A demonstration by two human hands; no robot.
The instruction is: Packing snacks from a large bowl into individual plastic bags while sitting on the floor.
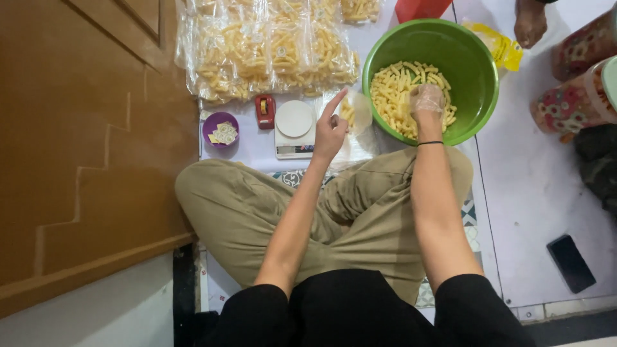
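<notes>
1. I look down from a head camera at a person sitting cross-legged on the floor (546, 193), with a large green bowl (472, 64) of short yellow stick snacks (395, 90) in front of the knees. I use this bowl as my landmark.
2. The right hand (427, 103), in a thin clear glove, is down inside the bowl among the snacks. Its grip looks curled closed on a small scoop of them, though the glove blurs the fingers.
3. The left hand (331, 128) is just left of the bowl, pinching open a small clear bag (357, 112) that already holds a few snacks. The index finger points up and the other fingers hold the bag's edge.
4. Further left of the bowl stands a small white kitchen scale (294, 128). Beyond it are a red tape dispenser (264, 110) and a purple cup (220, 128) of paper slips.
5. Behind the scale, up and left of the bowl, lie many sealed bags of snacks (270, 48).
6. Right of the bowl are a yellow packet (498, 45), another person's bare foot (530, 26) and flowered containers (569, 106). A dark phone (571, 263) lies on the floor nearer me.
7. To fill well, I judge the bag mouth should be held wide and close to the bowl's rim, with small handfuls so that nothing spills.
</notes>
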